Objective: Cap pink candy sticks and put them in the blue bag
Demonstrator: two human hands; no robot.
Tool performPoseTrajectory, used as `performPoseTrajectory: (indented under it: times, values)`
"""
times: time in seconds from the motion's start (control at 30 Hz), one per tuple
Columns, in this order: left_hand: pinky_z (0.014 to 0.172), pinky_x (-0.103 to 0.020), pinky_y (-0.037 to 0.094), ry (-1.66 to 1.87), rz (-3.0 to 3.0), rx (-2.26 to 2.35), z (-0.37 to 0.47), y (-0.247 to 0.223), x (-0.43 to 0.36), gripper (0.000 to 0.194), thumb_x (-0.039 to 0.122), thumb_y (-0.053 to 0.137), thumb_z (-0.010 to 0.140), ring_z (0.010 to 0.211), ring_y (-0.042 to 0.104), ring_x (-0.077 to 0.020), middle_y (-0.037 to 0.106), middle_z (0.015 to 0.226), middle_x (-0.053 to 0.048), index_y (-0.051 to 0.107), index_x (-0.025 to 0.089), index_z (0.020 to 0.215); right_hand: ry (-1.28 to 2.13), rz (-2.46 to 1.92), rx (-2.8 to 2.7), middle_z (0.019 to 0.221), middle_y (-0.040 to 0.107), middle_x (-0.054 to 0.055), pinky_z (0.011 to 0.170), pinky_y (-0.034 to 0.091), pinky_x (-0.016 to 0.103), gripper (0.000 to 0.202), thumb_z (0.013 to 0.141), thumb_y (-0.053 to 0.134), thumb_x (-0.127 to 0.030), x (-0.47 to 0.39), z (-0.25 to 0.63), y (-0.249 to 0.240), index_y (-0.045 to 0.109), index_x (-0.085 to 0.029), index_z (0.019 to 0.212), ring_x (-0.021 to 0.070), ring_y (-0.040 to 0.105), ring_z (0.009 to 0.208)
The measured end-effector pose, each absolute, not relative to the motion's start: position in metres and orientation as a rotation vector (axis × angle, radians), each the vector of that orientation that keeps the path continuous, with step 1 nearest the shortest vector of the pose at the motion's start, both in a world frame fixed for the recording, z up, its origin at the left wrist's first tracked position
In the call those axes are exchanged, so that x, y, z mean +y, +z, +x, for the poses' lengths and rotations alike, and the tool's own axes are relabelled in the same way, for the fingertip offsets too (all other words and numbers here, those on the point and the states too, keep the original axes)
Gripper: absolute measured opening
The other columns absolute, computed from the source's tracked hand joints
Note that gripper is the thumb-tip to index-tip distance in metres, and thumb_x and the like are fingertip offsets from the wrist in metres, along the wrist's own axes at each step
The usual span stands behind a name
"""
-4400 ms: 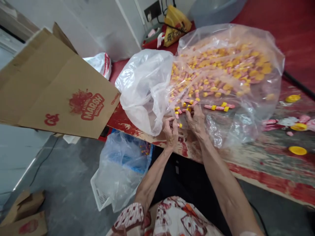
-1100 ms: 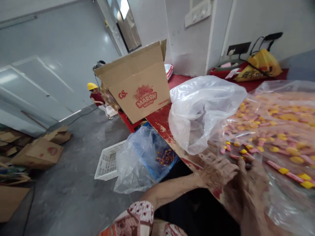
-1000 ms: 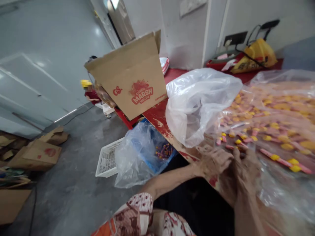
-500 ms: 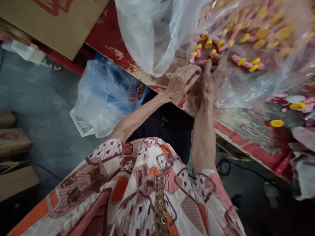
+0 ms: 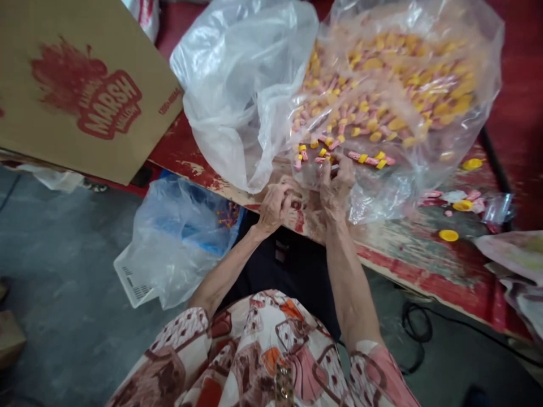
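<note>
A clear plastic bag [image 5: 462, 130] lies on the bench, full of small pink tube-shaped pieces with yellow caps. At its near opening several loose pink-and-yellow pieces [image 5: 326, 154] are spread out, and three or so lie in a row [image 5: 371, 159] to the right. My right hand [image 5: 338, 186] reaches in among them, fingers bent and pinched around what looks like a small pink piece. By the bench edge, my left hand [image 5: 274, 206] is curled with fingertips together; what they hold, if anything, is hidden. Left of the full bag spreads a whitish plastic bag [image 5: 237, 85].
A cardboard box [image 5: 161, 135] with red print stands at the left. Below the bench edge, a blue crate [image 5: 199, 240] lined with plastic holds some pieces. A yellow cap [image 5: 448, 235] and wrappers lie on the worn red bench [image 5: 407, 249]. A black cable [image 5: 418, 333] coils on the floor.
The view has shifted, so the bench now shows lower and more of the box and bags appears. My left hand has drawn away from the right, back toward the bench edge.
</note>
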State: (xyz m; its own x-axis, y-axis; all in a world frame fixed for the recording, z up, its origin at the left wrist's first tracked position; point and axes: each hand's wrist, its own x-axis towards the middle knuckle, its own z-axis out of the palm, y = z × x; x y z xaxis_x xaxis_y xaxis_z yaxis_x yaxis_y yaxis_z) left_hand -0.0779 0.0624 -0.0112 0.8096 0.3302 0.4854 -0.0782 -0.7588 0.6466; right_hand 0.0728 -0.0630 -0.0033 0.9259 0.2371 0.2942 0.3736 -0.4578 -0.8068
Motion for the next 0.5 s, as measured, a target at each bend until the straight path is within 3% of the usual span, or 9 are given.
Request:
performPoseTrajectory:
  times: [0.1,0.2,0.3,0.37,0.43,0.5]
  values:
    - [0.091,-0.038,0.064,0.776,2.233,0.294,-0.096,-0.009,0.076,0.040,0.054,0.041,0.118,0.095,0.072,-0.0212,0.075,0.110,-0.010,0.065,0.023,0.120,-0.063,-2.120,-0.480,0.132,0.073,0.013,0.108,0.054,0.046,0.031,0.116,0.044,-0.041,-0.062,0.073,-0.002,0.066,-0.023,0.128,0.0253,0.065,0.114]
    - [0.091,-0.037,0.063,1.011,2.115,0.540,-0.092,0.001,0.100,0.039,0.055,0.043,0.119,0.098,0.071,-0.0216,0.072,0.113,-0.009,0.063,0.022,0.125,0.033,-2.183,-0.488,0.133,0.075,0.014,0.108,0.054,0.047,0.036,0.114,0.044,-0.046,-0.064,0.071,0.001,0.067,-0.023,0.129,0.0275,0.068,0.115]
    - [0.104,-0.042,0.062,1.063,2.174,0.652,-0.062,0.013,0.133,0.027,0.038,0.045,0.120,0.114,0.070,-0.0257,0.071,0.120,-0.011,0.064,0.020,0.125,0.037,-2.210,-0.479,0.137,0.075,0.017,0.107,0.056,0.050,0.049,0.110,0.042,-0.054,-0.069,0.068,0.003,0.070,-0.022,0.134,0.0317,0.071,0.116]
    - [0.108,-0.044,0.061,0.798,2.352,0.705,-0.039,0.018,0.153,0.015,0.019,0.050,0.115,0.116,0.069,-0.0260,0.072,0.119,-0.012,0.065,0.019,0.118,-0.007,-2.221,-0.475,0.133,0.076,0.021,0.106,0.057,0.055,0.059,0.106,0.038,-0.058,-0.070,0.069,0.002,0.073,-0.018,0.133,0.0360,0.072,0.114]
    - [0.094,-0.039,0.064,0.654,2.444,0.722,-0.023,0.020,0.166,0.013,0.010,0.065,0.106,0.097,0.070,-0.0233,0.072,0.100,-0.008,0.066,0.021,0.099,-0.018,-2.228,-0.474,0.126,0.077,0.022,0.100,0.059,0.057,0.065,0.102,0.038,-0.062,-0.070,0.070,0.001,0.075,-0.017,0.132,0.0392,0.073,0.108]
    - [0.083,-0.034,0.064,0.617,2.488,0.723,-0.018,0.021,0.165,0.020,0.011,0.074,0.103,0.082,0.068,-0.0185,0.069,0.088,-0.003,0.065,0.020,0.088,-0.048,-2.223,-0.482,0.115,0.078,0.021,0.093,0.061,0.058,0.065,0.100,0.039,-0.065,-0.069,0.070,0.003,0.077,-0.021,0.130,0.0413,0.074,0.100]
